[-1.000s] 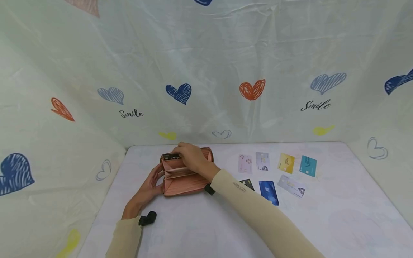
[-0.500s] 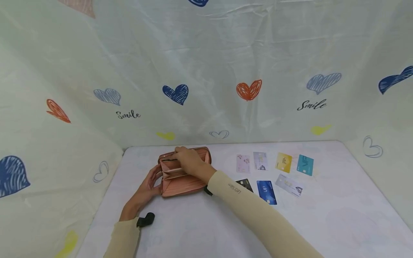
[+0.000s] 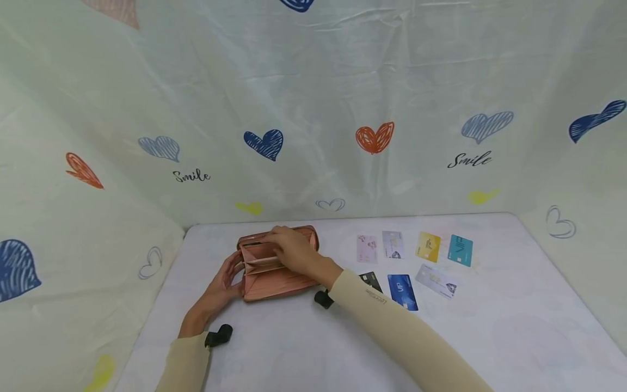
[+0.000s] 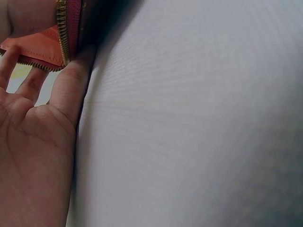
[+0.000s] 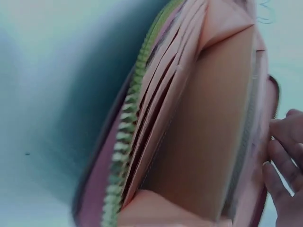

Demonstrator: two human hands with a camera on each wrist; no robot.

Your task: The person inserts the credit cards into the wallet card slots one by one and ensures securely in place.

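Note:
An unzipped pink wallet [image 3: 279, 283] lies spread at the back left of the table, its folds facing up. My left hand [image 3: 220, 288] grips its left side; in the left wrist view this hand [image 4: 38, 142] has fingers on either side of the zipped edge. Over the wallet's far part reaches my right hand [image 3: 296, 251]. Its separated fingers [image 5: 279, 153] touch the far panel in the right wrist view, with no card visible among them. A thin dark edge [image 3: 253, 244] shows at the far slot left of that hand; the hand hides the rest there.
Right of the wallet lie a pink card [image 3: 367, 249], a silver card [image 3: 393, 244], a yellow card [image 3: 428, 246], a teal card [image 3: 460, 250], a blue card [image 3: 403, 292] and another silver card [image 3: 436, 280]. My right sleeve partly covers a black card [image 3: 370, 280]. A printed curtain [image 3: 313, 174] hangs behind.
The black card that stuck up from the wallet's far slot has sunk until only a thin dark edge shows. The right hand has shifted slightly right; the left hand keeps its grip.

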